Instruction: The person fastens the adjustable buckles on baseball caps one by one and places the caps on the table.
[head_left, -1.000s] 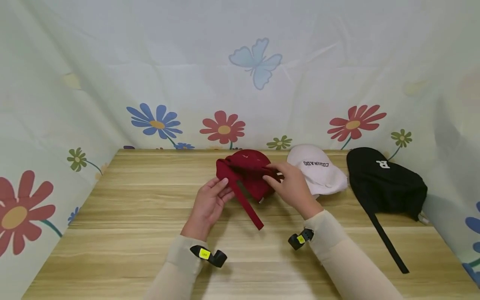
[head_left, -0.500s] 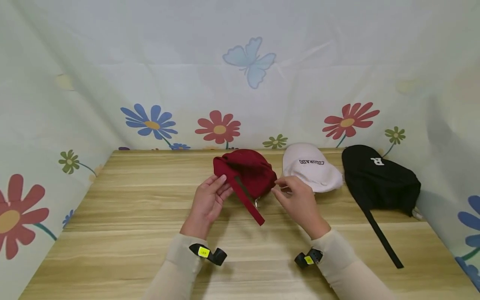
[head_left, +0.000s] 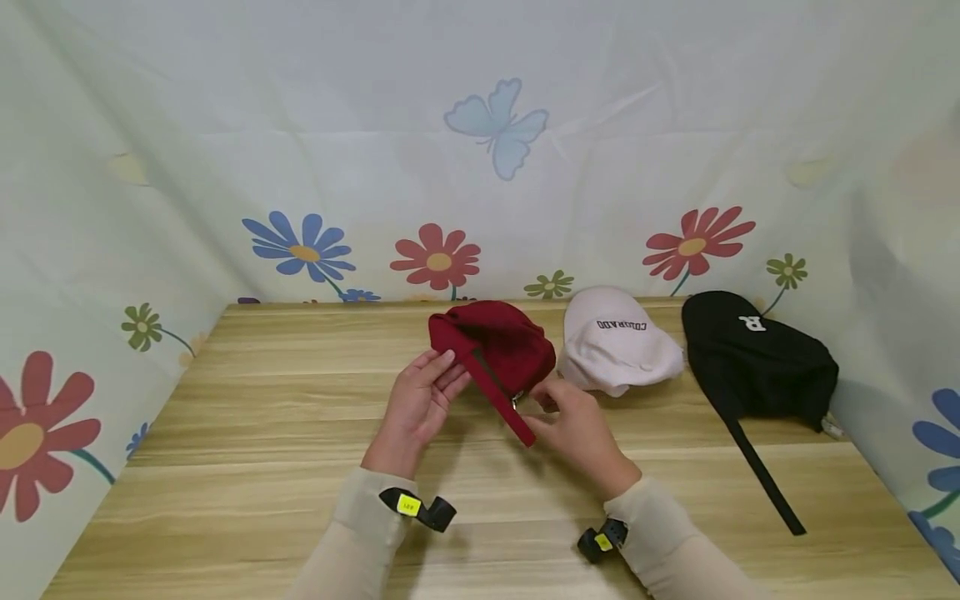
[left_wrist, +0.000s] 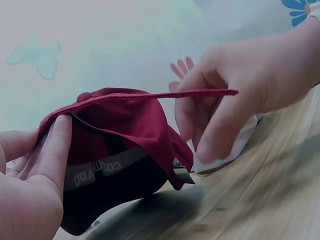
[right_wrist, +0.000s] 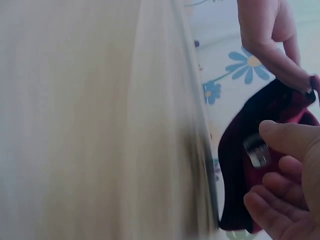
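A dark red baseball cap (head_left: 517, 337) is tilted up in front of me, its opening towards me. Between thumb and fingers, my left hand (head_left: 416, 404) grips the cap's left rim at the base of its strap (head_left: 498, 400). The strap's free end sticks out loose. On the opposite side of the opening hangs a metal buckle (left_wrist: 184, 175). My right hand (head_left: 581, 429) hovers beside this buckle with bent fingers and a gap between thumb and fingertips. In the right wrist view, the thumb tip is close to the buckle (right_wrist: 257, 152); touching cannot be told.
A pale pink cap (head_left: 622, 346) lettered COLORADO lies right of the red one. Further right is a black cap (head_left: 761, 362) with a white R, its long strap (head_left: 765, 475) trailing forward. A flowered cloth (head_left: 337, 125) hangs behind the wooden table (head_left: 262, 417).
My right hand has let go of the red cap's right side and moved down towards the buckle. The cap's crown has opened out fuller. My left hand keeps its hold.
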